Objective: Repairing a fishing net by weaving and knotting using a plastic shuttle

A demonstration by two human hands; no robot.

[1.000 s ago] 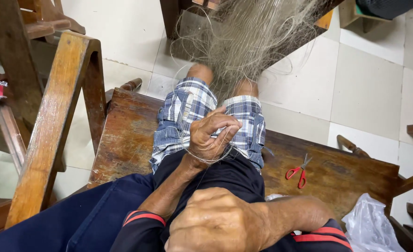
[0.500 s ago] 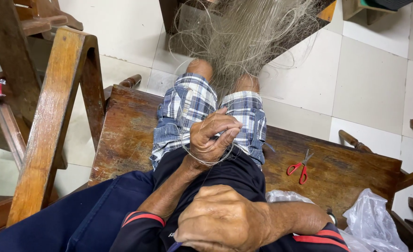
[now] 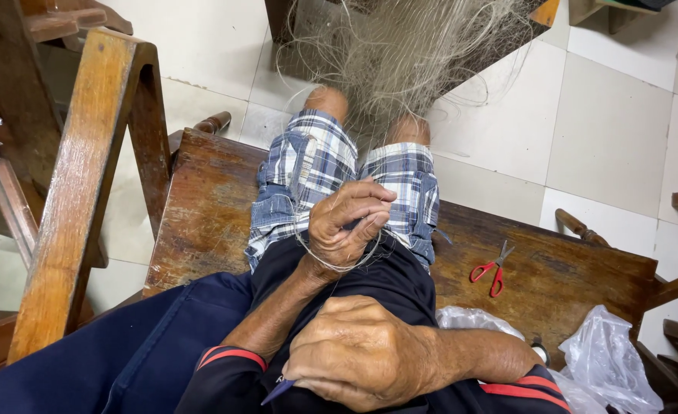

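1. The fishing net (image 3: 415, 54) hangs in a pale tangled mass at the far centre, over the person's knees; its strands run near to the lap and loop around the left hand (image 3: 346, 230).
2. Left grip: fingers curled and pinching net strands against the palm, above the plaid shorts (image 3: 308, 176).
3. Right hand (image 3: 358, 353): closed in a fist at the near edge; a small dark tip shows beneath it, item not identifiable.
4. Handling judgement: the net looks light, limp and prone to snagging; best taken by gathered strands, not single threads.
5. Surroundings: the wooden worktop (image 3: 208, 207) has bare room left; red scissors (image 3: 490, 268) and clear plastic bags (image 3: 607, 360) lie right; a wooden frame (image 3: 86, 169) crowds the left.
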